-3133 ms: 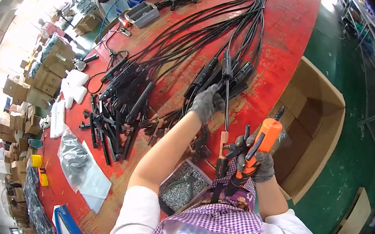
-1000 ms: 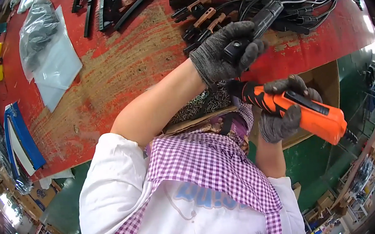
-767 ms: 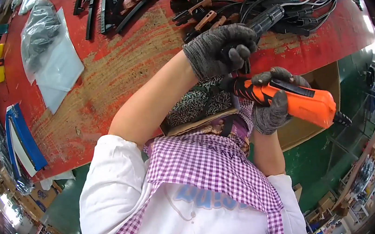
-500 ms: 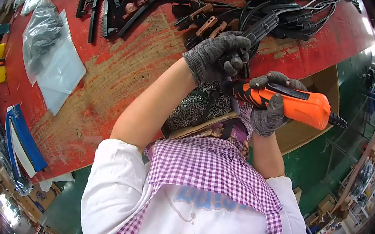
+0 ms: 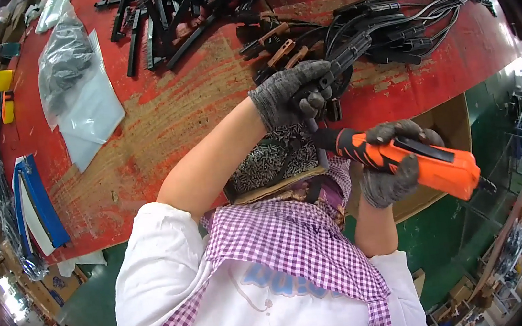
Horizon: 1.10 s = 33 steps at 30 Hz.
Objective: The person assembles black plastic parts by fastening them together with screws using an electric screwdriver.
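Observation:
My left hand (image 5: 285, 95), in a grey knit glove, is closed around a black ribbed plastic handle (image 5: 347, 58) with a cable running off to the upper right. My right hand (image 5: 396, 176), gloved the same way, grips an orange and black power screwdriver (image 5: 441, 167). Its dark nose points left, close beneath the held handle; whether the tip touches it I cannot tell. Below my left hand sits an open box of small metal screws (image 5: 268, 165), against the checked apron. Copper-coloured jaw pieces (image 5: 280, 53) lie just beyond my left hand.
The worn red table (image 5: 165, 122) holds a pile of black plastic parts (image 5: 171, 17) at the far side and bundled black cables (image 5: 444, 7) at far right. Clear plastic bags (image 5: 88, 112) and a blue and white holder (image 5: 41, 203) lie left. A cardboard box (image 5: 452, 130) stands right.
My left hand and the black handle have shifted slightly left and toward me. The screwdriver has moved a little right and nearer in my right hand.

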### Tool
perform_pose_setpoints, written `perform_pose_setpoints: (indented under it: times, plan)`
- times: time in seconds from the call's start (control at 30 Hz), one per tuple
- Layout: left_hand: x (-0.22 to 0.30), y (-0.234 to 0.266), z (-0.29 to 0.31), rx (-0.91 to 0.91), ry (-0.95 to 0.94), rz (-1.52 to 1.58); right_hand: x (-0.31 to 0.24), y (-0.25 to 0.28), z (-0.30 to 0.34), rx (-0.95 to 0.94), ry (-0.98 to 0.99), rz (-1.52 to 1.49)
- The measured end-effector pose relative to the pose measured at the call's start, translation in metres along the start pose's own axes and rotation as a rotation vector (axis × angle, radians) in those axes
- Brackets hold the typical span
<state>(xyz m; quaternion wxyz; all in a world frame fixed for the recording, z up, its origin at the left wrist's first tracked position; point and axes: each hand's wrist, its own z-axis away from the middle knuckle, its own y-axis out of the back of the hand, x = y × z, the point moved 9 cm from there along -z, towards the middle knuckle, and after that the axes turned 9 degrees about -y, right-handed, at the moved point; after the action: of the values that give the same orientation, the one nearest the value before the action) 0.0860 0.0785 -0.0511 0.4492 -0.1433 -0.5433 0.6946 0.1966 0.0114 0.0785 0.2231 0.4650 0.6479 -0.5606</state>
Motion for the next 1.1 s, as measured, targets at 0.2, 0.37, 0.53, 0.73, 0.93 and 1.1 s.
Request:
perform_pose_setpoints:
  times: [0.2,0.37,0.53,0.73,0.93,1.1]
  plan:
    - [-0.002,-0.007,0.004,0.004,-0.013,0.034,-0.056,-0.006,-0.020,-0.020,0.135,-0.154]
    - [-0.008,-0.017,0.004,-0.057,0.027,0.176,-0.086,-0.002,-0.041,-0.069,0.211,-0.273]
    - [-0.018,-0.026,0.004,-0.112,0.059,0.186,-0.083,0.008,-0.051,-0.026,0.252,-0.280]
    - [-0.020,-0.033,0.007,-0.154,0.068,0.221,-0.068,0.010,-0.052,0.000,0.243,-0.189]
    - [-0.019,-0.026,0.007,-0.075,0.050,0.141,-0.065,0.006,-0.051,0.018,0.247,-0.209]
    - [-0.014,-0.033,0.009,-0.041,-0.023,-0.030,-0.072,-0.001,-0.050,-0.018,0.284,0.012]
